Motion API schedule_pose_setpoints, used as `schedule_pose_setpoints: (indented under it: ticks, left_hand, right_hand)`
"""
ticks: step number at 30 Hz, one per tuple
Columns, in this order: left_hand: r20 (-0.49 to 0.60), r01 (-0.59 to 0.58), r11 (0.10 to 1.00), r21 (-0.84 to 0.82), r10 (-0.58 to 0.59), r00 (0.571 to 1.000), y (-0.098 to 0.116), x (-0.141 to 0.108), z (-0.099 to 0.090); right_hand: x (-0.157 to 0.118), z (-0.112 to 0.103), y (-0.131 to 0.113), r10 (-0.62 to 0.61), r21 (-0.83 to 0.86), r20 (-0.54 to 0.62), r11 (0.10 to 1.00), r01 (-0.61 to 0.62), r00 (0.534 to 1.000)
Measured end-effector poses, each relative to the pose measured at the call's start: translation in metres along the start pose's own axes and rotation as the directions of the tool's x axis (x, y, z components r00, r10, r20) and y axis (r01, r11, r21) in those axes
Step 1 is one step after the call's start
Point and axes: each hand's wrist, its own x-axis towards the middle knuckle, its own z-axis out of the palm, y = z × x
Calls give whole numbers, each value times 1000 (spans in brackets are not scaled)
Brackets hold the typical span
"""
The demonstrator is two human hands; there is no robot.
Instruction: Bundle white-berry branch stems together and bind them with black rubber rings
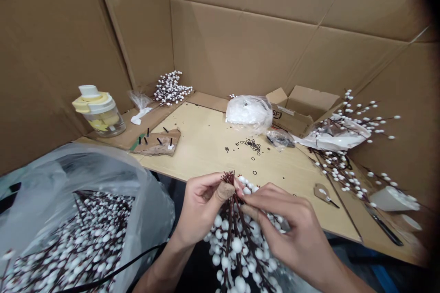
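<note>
A bunch of artificial white berry stems [237,247] hangs head down in front of me, its dark red stem ends gathered at the top. My left hand [206,206] is closed round the gathered stems just below their tips, and its thumb wears a tan covering. My right hand [288,219] pinches at the stems from the right, a little lower, with thumb and forefinger together. Whether it also holds something small there is hidden. White berries hang below and behind both hands.
A large plastic bag [151,183] full of berry stems stands at left. On the table [199,146] lie small black rings [252,146], a cardboard piece with black pegs [158,142] and a white plastic bundle [249,113]. A jug [99,114] stands left; a knife [387,229] lies right.
</note>
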Motion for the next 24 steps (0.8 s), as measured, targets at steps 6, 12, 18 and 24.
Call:
schedule_pose_setpoints:
  ticks: [6, 12, 18, 24]
  left_hand:
    - [-23, 14, 1000, -10, -14, 1000, 0, 1, -1]
    - [-145, 17, 999, -30, -21, 989, 1, -2, -14]
    - [-288, -48, 988, -147, 4, 958, 18, -11, -39]
    - [-440, -163, 977, -139, 87, 894, 42, -30, -64]
  right_hand:
    - [5, 1, 4, 250, 118, -2, 962, -248, 968]
    - [25, 4, 7, 401, 244, 151, 871, -427, 903]
    - [56, 11, -10, 185, 206, 350, 941, -268, 918]
    - [141, 19, 8, 11, 327, 552, 917, -229, 833]
